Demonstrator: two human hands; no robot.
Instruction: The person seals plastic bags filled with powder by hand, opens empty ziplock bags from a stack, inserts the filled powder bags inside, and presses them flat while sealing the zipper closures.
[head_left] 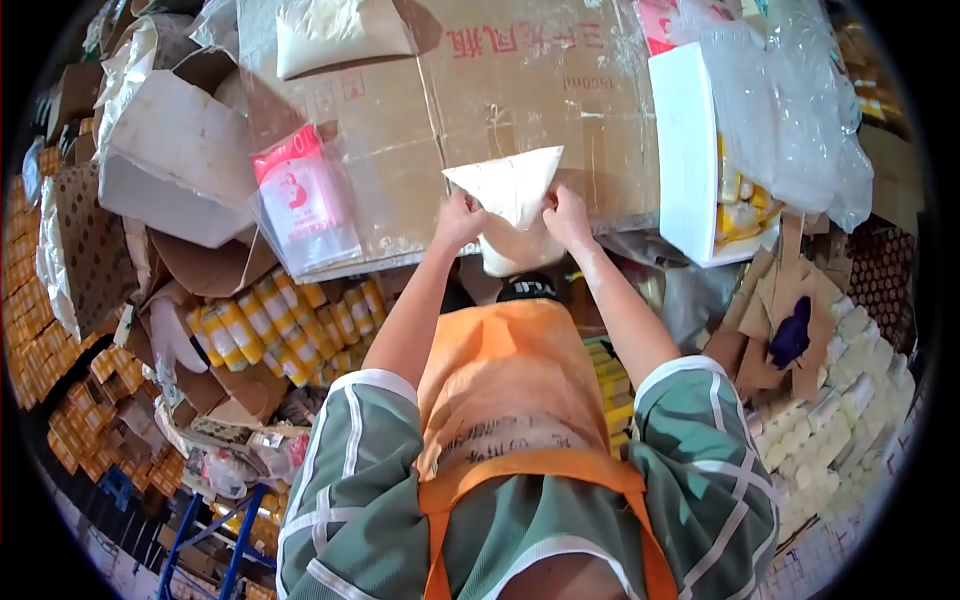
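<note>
A plastic bag of pale powder hangs at the near edge of the cardboard-covered table, its flattened top spread upward. My left hand grips the bag's left side, fingers closed. On its right side my right hand pinches the bag too. Another filled pale bag lies flat at the table's far left. Pink and clear plastic packaging rests on the table's left near corner.
At the right stands a white foam box with yellow packets and clear plastic. A white box sits at the left. Yellow packs lie below the table edge. Cardboard pieces and a blue metal frame flank my body.
</note>
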